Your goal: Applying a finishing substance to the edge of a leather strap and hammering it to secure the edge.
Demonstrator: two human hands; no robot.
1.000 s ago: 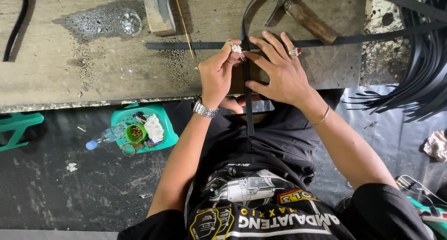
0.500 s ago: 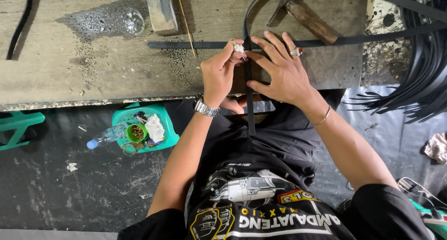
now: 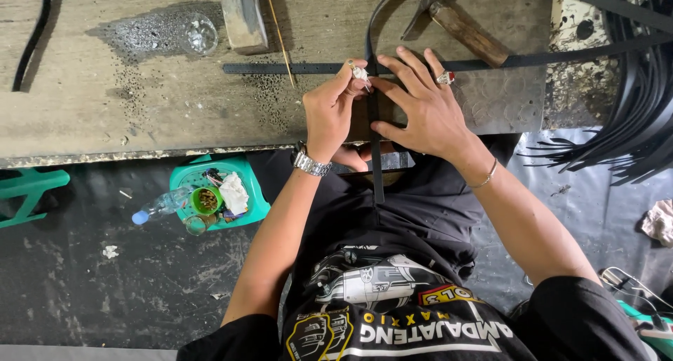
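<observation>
**Both hands on crossed black straps at the tabletop edge**

Centre of frame: a narrow black leather strap (image 3: pixel 376 151) runs vertically from the upper middle down over the worn grey wooden tabletop (image 3: pixel 140 116) edge to the lap. It crosses a long black perforated strap (image 3: pixel 280 68) lying horizontally.

Left hand (image 3: pixel 329 116), wristwatch on, fingers pinched closed at the crossing, thumb and forefinger grasping the vertical strap.

Right hand (image 3: pixel 427 112), ringed, fingers spread flat and released, pressing down just right of the vertical strap, thumb touching it.

Upper middle: wooden-handled hammer (image 3: pixel 459 28); thin wooden stick (image 3: pixel 278 31); rectangular wooden block (image 3: pixel 244 16). Upper left: clear glass (image 3: pixel 200 35) on a wet patch.

Right edge: bundle of loose black strips (image 3: pixel 631 130).

Lower left, on the dark floor: green plastic stool (image 3: pixel 249 193) bearing a plastic bottle (image 3: pixel 158 207) and small items.
</observation>
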